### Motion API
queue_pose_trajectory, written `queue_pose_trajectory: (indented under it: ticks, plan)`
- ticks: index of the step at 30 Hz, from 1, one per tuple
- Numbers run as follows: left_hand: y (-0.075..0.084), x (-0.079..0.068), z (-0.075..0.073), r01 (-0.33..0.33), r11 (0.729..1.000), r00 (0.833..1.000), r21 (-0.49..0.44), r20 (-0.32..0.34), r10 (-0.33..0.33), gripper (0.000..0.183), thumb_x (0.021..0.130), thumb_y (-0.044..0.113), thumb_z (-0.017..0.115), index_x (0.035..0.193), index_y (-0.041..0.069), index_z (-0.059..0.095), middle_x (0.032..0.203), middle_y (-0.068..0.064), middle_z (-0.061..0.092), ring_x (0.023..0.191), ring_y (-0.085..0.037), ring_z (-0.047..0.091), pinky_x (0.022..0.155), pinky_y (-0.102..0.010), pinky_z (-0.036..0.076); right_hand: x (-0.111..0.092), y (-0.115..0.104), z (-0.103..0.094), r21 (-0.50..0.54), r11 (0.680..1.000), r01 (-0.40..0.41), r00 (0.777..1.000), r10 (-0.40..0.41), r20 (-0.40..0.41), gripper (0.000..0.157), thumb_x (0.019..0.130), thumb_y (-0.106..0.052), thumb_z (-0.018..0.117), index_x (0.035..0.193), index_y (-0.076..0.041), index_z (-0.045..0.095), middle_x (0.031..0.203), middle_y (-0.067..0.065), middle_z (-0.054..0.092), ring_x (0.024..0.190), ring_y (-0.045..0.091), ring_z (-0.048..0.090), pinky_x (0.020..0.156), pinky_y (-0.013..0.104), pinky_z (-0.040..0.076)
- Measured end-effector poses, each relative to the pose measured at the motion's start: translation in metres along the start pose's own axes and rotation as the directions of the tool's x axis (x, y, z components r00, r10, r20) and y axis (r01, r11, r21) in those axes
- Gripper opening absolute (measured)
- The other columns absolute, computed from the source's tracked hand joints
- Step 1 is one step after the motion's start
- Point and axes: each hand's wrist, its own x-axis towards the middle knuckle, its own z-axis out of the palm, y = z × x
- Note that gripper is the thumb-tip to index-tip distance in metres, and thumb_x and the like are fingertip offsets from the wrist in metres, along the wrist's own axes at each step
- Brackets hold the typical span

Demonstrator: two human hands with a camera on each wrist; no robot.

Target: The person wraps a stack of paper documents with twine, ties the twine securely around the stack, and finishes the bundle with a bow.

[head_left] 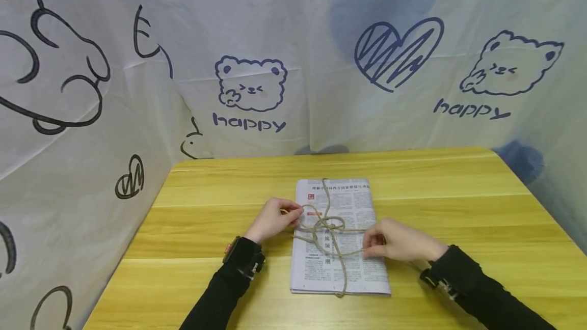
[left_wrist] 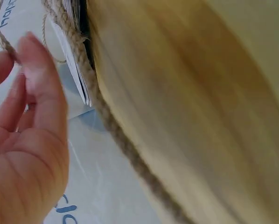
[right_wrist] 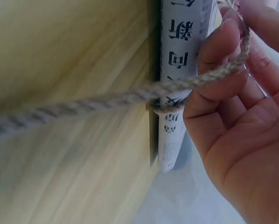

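A stack of folded newspapers point(head_left: 316, 269) lies on the table, bound lengthwise and crosswise with twine point(head_left: 340, 258). Loops and a knot of the twine sit near the middle of the top sheet. My left hand point(head_left: 275, 218) pinches a strand between thumb and forefinger at the stack's left edge; the left wrist view shows that pinched twine point(left_wrist: 8, 45) up close. Over the right edge, my right hand point(head_left: 399, 239) pinches another strand. In the right wrist view, the twine point(right_wrist: 214, 74) runs across the curled fingers and trails off past the newspaper's printed side point(right_wrist: 177, 46).
The stack stands on a yellow wood-grain table point(head_left: 220, 187). Behind and to the left hangs a pale cloth point(head_left: 321, 106) with drawn bears, hearts and lettering. Dark sleeves point(head_left: 215, 284) and wrist-worn devices cover both forearms.
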Motion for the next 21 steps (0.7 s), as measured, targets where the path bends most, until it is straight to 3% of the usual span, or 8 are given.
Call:
queue_pose_trajectory:
  ticks: [8, 12, 14, 17, 21]
  plan:
    - [0.016, 0.007, 0.005, -0.003, 0.996, 1.0, 0.089, 0.024, 0.0, 0.052, 0.093, 0.044, 0.056, 0.13, 0.007, 0.054, 0.115, -0.008, 0.061, 0.098, -0.021, 0.059, 0.079, -0.037, 0.05, 0.001, 0.0, 0.001, 0.003, 1.0, -0.027, 0.999, 0.027, -0.024, 0.009, 0.089, -0.024, 0.067, 0.08, -0.022, 0.066, 0.068, -0.007, 0.06, 0.058, 0.003, 0.047, 0.053, 0.02, 0.041]
    - [0.034, 0.022, 0.011, -0.066, 0.981, 0.998, 0.184, 0.026, 0.062, 0.05, 0.094, 0.043, 0.055, 0.127, 0.006, 0.055, 0.123, -0.013, 0.057, 0.108, -0.027, 0.054, 0.089, -0.042, 0.046, 0.001, 0.001, 0.001, 0.008, 1.0, -0.026, 0.999, 0.026, -0.033, 0.009, 0.089, -0.023, 0.067, 0.08, -0.022, 0.067, 0.067, -0.007, 0.06, 0.057, 0.003, 0.046, 0.052, 0.019, 0.04]
    - [0.042, 0.03, 0.016, -0.111, 0.956, 0.994, 0.273, 0.056, 0.099, 0.039, 0.094, 0.039, 0.056, 0.116, 0.007, 0.062, 0.113, -0.01, 0.061, 0.103, -0.024, 0.057, 0.087, -0.038, 0.047, 0.002, 0.001, 0.001, 0.006, 1.0, -0.027, 0.999, 0.027, -0.036, 0.009, 0.089, -0.023, 0.067, 0.08, -0.022, 0.067, 0.067, -0.007, 0.06, 0.057, 0.002, 0.047, 0.052, 0.019, 0.04]
    - [0.053, 0.04, 0.022, -0.144, 0.909, 0.986, 0.39, 0.133, 0.099, 0.022, 0.093, 0.032, 0.06, 0.092, 0.011, 0.067, 0.086, -0.003, 0.063, 0.079, -0.017, 0.058, 0.071, -0.03, 0.048, 0.003, 0.001, 0.001, 0.005, 1.0, -0.027, 0.999, 0.028, -0.039, 0.009, 0.089, -0.023, 0.066, 0.08, -0.022, 0.067, 0.068, -0.007, 0.062, 0.057, 0.002, 0.048, 0.052, 0.02, 0.042]
    - [0.058, 0.045, 0.026, -0.094, 0.87, 0.976, 0.484, 0.216, -0.015, 0.026, 0.09, 0.031, 0.064, 0.07, 0.014, 0.063, 0.061, 0.003, 0.052, 0.056, -0.013, 0.047, 0.054, -0.025, 0.037, 0.004, 0.0, 0.001, 0.015, 0.999, -0.028, 0.999, 0.029, -0.04, 0.008, 0.09, -0.022, 0.066, 0.082, -0.021, 0.068, 0.069, -0.005, 0.063, 0.057, 0.002, 0.049, 0.052, 0.02, 0.042]
